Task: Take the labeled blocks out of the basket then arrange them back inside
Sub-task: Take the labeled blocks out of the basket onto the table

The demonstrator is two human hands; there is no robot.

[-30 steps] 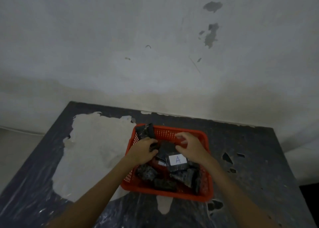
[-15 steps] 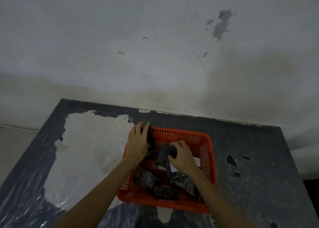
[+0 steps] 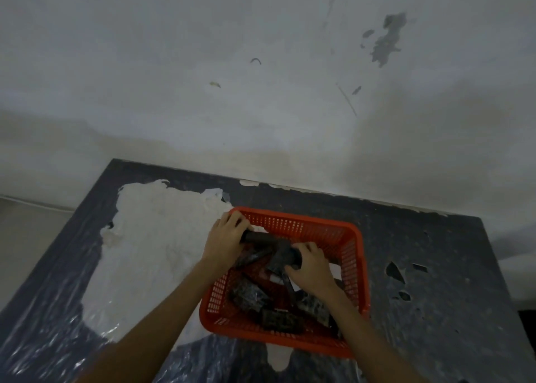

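A red plastic basket [image 3: 352,255] sits on the dark table, holding several dark speckled blocks [image 3: 249,294]; bits of white label paper show between them. My left hand [image 3: 224,242] is at the basket's far left corner, closed around a dark block [image 3: 256,236]. My right hand [image 3: 309,268] is over the basket's middle, gripping another dark block [image 3: 282,258]. The two held blocks touch each other above the pile. Letters on the labels are hidden.
The table [image 3: 435,281] is dark with a large pale worn patch [image 3: 156,243] left of the basket. Small chipped spots [image 3: 396,272] lie to the basket's right. A stained wall [image 3: 261,78] rises right behind the table's far edge.
The block labelled A, seen one second ago, is now covered by my right hand. My left hand moved to the far left corner and closed on a block; my right hand has taken hold of another block.
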